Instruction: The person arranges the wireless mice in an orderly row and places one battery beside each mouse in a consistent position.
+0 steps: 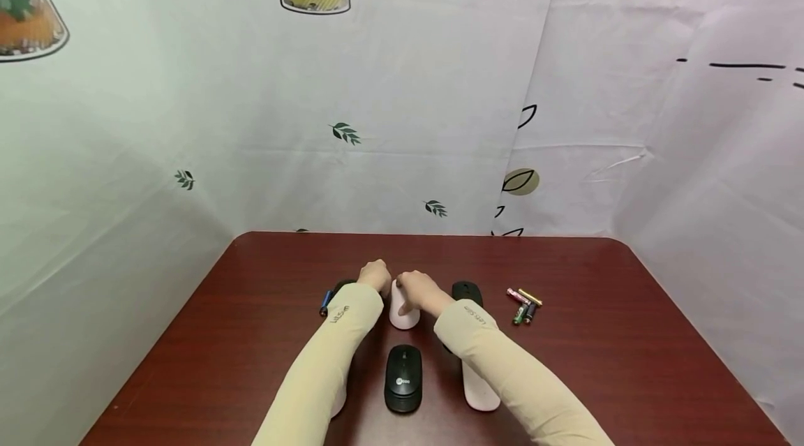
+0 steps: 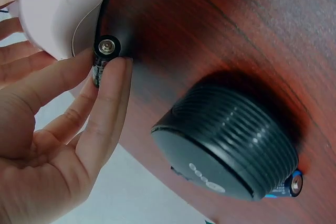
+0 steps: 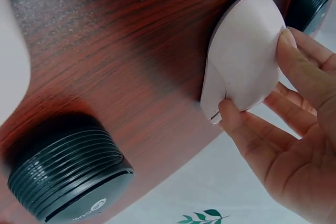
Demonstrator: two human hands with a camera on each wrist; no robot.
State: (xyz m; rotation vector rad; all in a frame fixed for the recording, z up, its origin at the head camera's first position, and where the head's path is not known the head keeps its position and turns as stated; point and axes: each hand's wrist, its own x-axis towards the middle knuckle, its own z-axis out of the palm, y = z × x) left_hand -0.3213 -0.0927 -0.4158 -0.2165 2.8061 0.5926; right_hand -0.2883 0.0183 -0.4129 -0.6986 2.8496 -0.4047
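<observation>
Near the back middle of the table, my left hand (image 1: 375,277) pinches a small black battery (image 2: 98,72) between thumb and fingertips. The battery's metal end shows in the left wrist view, close beside a pale pink computer mouse (image 2: 71,9). My right hand (image 3: 299,114) holds that same mouse (image 3: 247,51), thumb and fingers at its edges. A black ribbed mouse (image 2: 226,135) stands near my left hand, and a blue battery (image 2: 286,187) lies partly hidden by it. In the head view, my forearm partly covers this mouse.
A black mouse (image 1: 403,377) lies nearer on the brown table (image 1: 207,362). Past my right forearm are another black mouse (image 1: 467,291) and a pale pink mouse (image 1: 479,390), both partly covered. Several batteries (image 1: 520,313) lie to the right. A printed white cloth (image 1: 408,83) hangs behind.
</observation>
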